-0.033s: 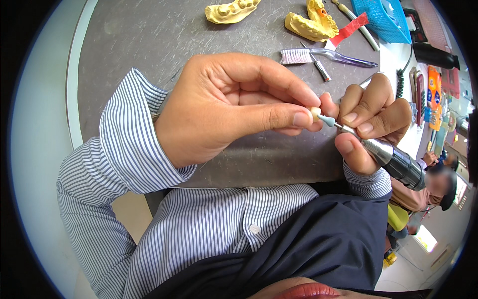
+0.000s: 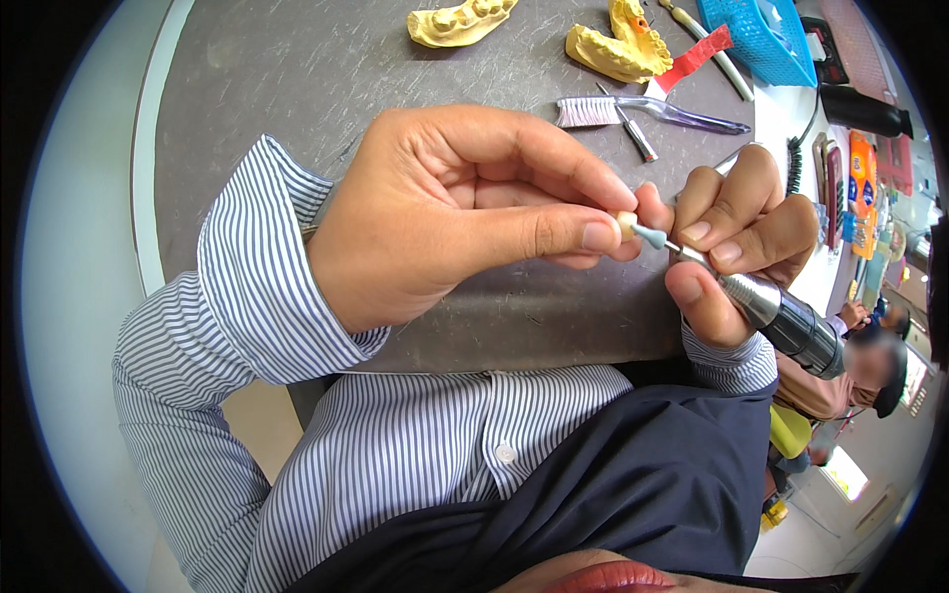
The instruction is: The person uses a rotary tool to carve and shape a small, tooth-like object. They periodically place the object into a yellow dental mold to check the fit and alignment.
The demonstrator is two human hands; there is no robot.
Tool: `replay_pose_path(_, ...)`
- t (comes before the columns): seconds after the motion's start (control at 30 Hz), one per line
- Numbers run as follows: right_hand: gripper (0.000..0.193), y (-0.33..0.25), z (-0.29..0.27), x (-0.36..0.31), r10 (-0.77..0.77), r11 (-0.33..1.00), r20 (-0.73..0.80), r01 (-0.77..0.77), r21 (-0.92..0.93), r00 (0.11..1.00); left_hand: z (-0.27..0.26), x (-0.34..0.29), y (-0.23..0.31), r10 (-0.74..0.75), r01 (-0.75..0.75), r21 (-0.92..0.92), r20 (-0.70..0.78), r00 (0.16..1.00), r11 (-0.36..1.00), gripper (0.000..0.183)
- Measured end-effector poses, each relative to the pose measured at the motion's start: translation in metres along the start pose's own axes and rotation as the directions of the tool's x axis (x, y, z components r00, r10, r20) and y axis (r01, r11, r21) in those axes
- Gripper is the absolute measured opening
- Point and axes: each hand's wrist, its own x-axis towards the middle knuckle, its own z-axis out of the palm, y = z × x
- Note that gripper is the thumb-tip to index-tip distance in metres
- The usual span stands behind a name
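Pinched between the thumb and fingertips of my left hand [image 2: 465,198] is a small cream dental crown [image 2: 626,223], mostly hidden by the fingers. My right hand [image 2: 741,227] grips a silver-and-black rotary handpiece [image 2: 776,311], its thumb below the metal nose and its fingers above. From the nose a thin shank carries a pale blue-grey polishing tip [image 2: 649,236], which points left and appears to touch the crown. Both hands are close together above the grey work surface [image 2: 554,316], near its front edge.
Beyond the hands lie a toothbrush [image 2: 682,116], a thin metal tool [image 2: 636,134] and a red strip [image 2: 694,61]. Two yellow dental casts [image 2: 460,24] stand at the back. A blue basket [image 2: 766,44] and a black cylinder [image 2: 865,111] are far right, with people beyond.
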Motion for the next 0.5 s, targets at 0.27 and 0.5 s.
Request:
replay_pose_path(0.27,0.028,0.0022,0.0009,0.0006,-0.015,1.000,-0.028,0.016,0.022,0.999,-0.0004,0.0004,0.0002,-0.012,0.012,-0.004,0.010,1.000,1.000,0.016)
replay_pose_path(0.5,0.027,-0.0012,-0.0004,0.0016,-0.006,1.000,-0.003,0.006,-0.002,1.000,-0.0002,0.0005,-0.0005,-0.006,0.005,0.006,0.011,1.000,1.000,0.017)
